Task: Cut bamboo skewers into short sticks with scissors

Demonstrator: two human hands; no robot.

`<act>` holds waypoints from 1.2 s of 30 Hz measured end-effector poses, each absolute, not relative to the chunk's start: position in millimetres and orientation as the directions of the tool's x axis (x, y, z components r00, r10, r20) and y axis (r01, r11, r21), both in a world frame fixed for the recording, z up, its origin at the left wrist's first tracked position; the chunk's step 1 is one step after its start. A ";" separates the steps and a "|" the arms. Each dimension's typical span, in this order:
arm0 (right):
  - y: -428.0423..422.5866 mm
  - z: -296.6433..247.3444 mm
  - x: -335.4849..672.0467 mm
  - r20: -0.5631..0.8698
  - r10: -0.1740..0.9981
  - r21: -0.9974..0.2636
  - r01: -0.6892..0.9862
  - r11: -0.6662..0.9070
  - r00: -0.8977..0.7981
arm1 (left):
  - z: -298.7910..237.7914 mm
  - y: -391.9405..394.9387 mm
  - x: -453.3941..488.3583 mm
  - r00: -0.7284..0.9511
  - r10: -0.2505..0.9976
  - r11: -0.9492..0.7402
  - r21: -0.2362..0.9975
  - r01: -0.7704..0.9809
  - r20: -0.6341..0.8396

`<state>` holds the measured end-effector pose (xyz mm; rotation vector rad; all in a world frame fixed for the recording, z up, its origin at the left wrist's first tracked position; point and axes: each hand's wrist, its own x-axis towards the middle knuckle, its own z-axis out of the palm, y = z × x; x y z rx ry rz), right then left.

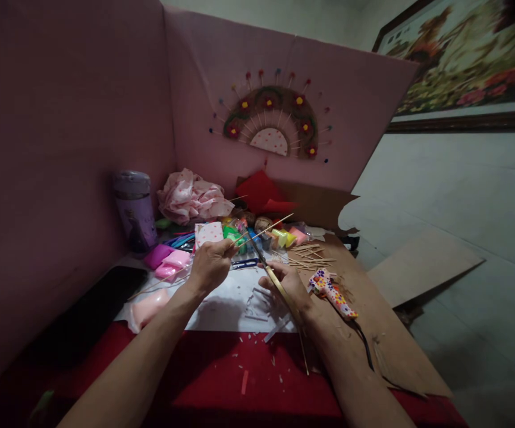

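Note:
In the middle of the head view, my left hand (213, 264) is closed around thin wooden skewers (272, 227), which point up and to the right. My right hand (291, 285) grips scissors with gold-coloured handles (278, 282). Their dark blades (256, 245) meet the skewers just beyond my left fingers; whether the blades are fully closed is unclear. Short cut sticks (313, 258) lie in a pile on the cardboard beyond my right hand. Pale scraps lie on the white sheet (222, 309) below both hands.
A flower-patterned glue gun (332, 292) with a black cord lies on the cardboard (386, 333) at right. Clay packets (175, 261), crumpled dotted cloth (192, 196) and a purple tumbler (135, 211) stand left and behind. A decorated half-round fan (270, 119) is on the pink board.

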<state>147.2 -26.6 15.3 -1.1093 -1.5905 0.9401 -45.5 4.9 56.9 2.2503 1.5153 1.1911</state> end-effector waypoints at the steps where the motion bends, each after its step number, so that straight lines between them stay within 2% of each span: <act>1: -26.9 15.3 147.3 0.269 0.954 -0.927 0.234 0.293 -0.132 | 56.6 5.2 -45.4 0.157 0.839 -0.469 0.545 0.695 0.522; 9: -26.0 15.3 147.2 0.279 0.953 -0.923 0.242 0.300 -0.114 | 53.5 4.1 -39.7 0.129 0.756 -0.532 0.489 0.691 0.641; 12: -25.6 14.4 145.2 0.287 0.950 -0.924 0.228 0.309 -0.123 | 53.7 4.4 -40.7 0.130 0.779 -0.505 0.490 0.711 0.614; 21: -25.9 11.2 143.8 0.300 0.943 -0.926 0.194 0.324 -0.145 | 50.6 9.2 -43.0 0.119 0.835 -0.477 0.601 0.641 0.537; 28: -25.9 12.5 143.8 0.288 0.948 -0.925 0.215 0.312 -0.137 | 52.8 7.2 -43.5 0.162 0.857 -0.471 0.614 0.634 0.489; 36: -25.2 12.1 146.1 0.277 0.954 -0.917 0.266 0.299 -0.117 | 54.5 6.4 -42.3 0.168 0.855 -0.458 0.563 0.688 0.490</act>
